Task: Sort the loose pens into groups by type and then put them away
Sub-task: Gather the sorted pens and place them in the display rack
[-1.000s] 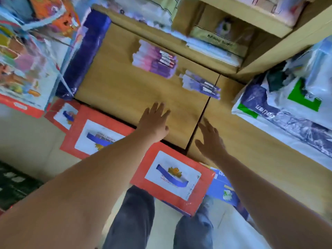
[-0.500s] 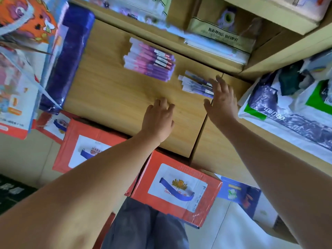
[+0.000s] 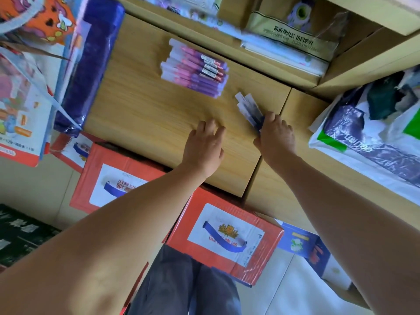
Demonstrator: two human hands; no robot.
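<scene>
Blue pens [image 3: 248,108] in right hand [image 3: 276,135] near desktop edge [image 3: 286,100].

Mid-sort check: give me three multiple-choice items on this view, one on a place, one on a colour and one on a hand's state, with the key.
1. Where does the pink pen stack lie?
A. On the desk, beyond the left hand
B. On a red box
C. In the white bag

2. What colour are the boxes under the desk's near edge?
A. Green
B. Black
C. Red

3. What is the right hand doing?
A. Resting flat, empty
B. Gripping the small pen bundle
C. Lifting a box

Key: 1 A, the stack lies on the wood past that hand. 2 C, the cartons are red with white labels. 3 B, it clasps the bundle's near end.
</scene>
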